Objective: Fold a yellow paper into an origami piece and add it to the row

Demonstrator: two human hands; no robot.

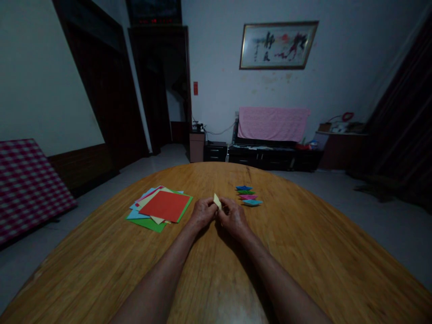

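Note:
Between my two hands, just over the wooden table point(286, 252), is a small piece of folded pale yellow paper point(218, 201) with a pointed tip sticking up. My left hand point(203, 213) pinches it from the left, fingers closed. From the other side my right hand point(233, 218) grips it, thumb and fingers also closed. The paper's lower part is hidden by the fingers. To the right of my hands sit small folded paper boats in a column: a dark blue one point(243, 188), a green one point(246, 192), a pink one point(248, 197) and a light blue one point(252, 203).
Left of my hands lies a loose stack of coloured paper sheets, a red sheet point(165, 206) on top. Beyond the table's curved far edge stands a low black cabinet point(259, 156) with a pink cloth point(273, 123) above it. A checkered panel point(30, 189) leans at the left.

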